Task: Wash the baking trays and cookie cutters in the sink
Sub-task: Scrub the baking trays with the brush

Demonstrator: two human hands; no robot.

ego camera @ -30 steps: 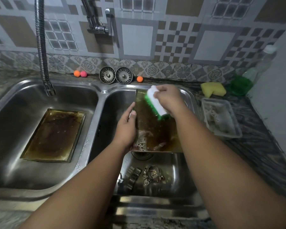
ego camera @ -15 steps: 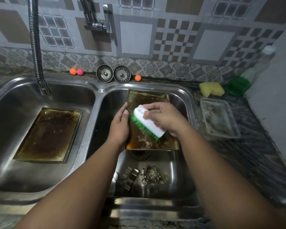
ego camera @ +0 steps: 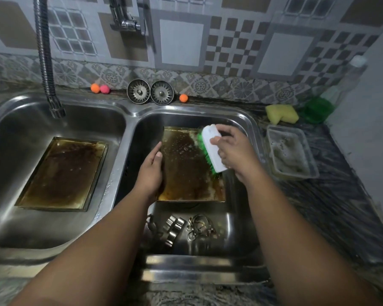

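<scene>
A greasy, browned baking tray (ego camera: 184,171) leans in the right basin of the steel sink (ego camera: 128,120). My left hand (ego camera: 150,171) grips its left edge. My right hand (ego camera: 232,151) grips a white scrub brush (ego camera: 211,146) with green bristles, pressed against the tray's upper right side. A second dirty tray (ego camera: 62,173) lies flat in the left basin. Several metal cookie cutters (ego camera: 186,228) lie on the right basin's floor, in front of the tray.
A flexible tap hose (ego camera: 45,62) hangs over the left basin. Two sink strainers (ego camera: 150,92) and small coloured balls (ego camera: 100,88) sit on the back ledge. To the right are a yellow sponge (ego camera: 281,113), a green scourer (ego camera: 316,109), a bottle (ego camera: 352,74) and a sudsy plastic container (ego camera: 291,151).
The brush went from the tray's top down to its middle, then back up to the upper right edge. My left hand stayed on the tray's left edge.
</scene>
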